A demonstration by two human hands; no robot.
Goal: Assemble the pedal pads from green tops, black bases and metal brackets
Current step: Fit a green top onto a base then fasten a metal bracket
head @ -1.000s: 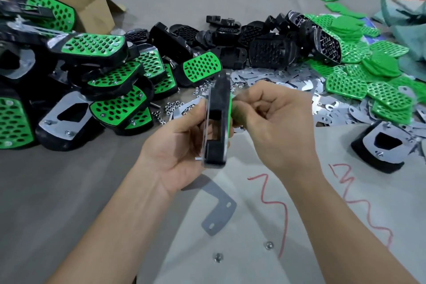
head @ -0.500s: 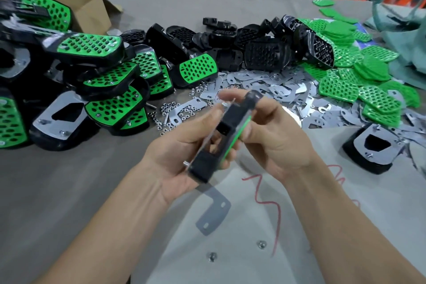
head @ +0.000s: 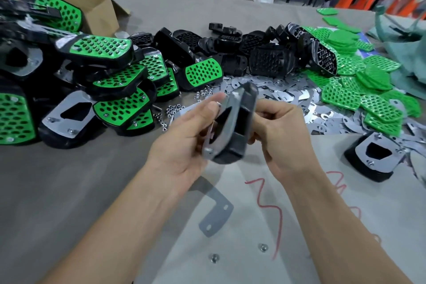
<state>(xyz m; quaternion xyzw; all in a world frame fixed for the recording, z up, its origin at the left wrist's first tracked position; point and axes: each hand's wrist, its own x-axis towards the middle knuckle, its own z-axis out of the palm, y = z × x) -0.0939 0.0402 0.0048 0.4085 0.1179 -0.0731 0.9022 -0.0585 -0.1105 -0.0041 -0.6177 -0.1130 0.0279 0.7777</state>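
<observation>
At the far left an open cardboard box (head: 101, 14) sits on the grey surface (head: 64, 191), with a heap of finished pads (head: 103, 49) piled in front of it, green faces mostly upward. One pad in that heap (head: 69, 117) lies turned over, its metal plate and screws showing. Just right of the heap, small loose nuts (head: 171, 109) are scattered.

In the middle, above the surface, the left hand (head: 182, 145) and right hand (head: 283, 138) hold one pedal pad (head: 232, 131) between them. The pad stands on edge, tilted with its far end leaning right, the silver bracket side toward the left hand and the black base toward the right. The left grip is closed on it, thumb at the upper edge and fingers behind the bracket side. The right grip is also closed on it, fingers curled against the base side.

Below the hands a bent flat bracket (head: 215, 213) lies on the surface, with two small nuts (head: 214, 258) nearer the viewer and a red scribble (head: 273, 210) beside it.

Farther back, black bases (head: 265, 60) lie in a loose row, with metal brackets (head: 288, 95) spread in front of them. To the right, green tops (head: 359, 97) are heaped. Another overturned pad (head: 373, 159) rests near the right edge, plate up. A teal cloth (head: 405, 48) lies at the far right.
</observation>
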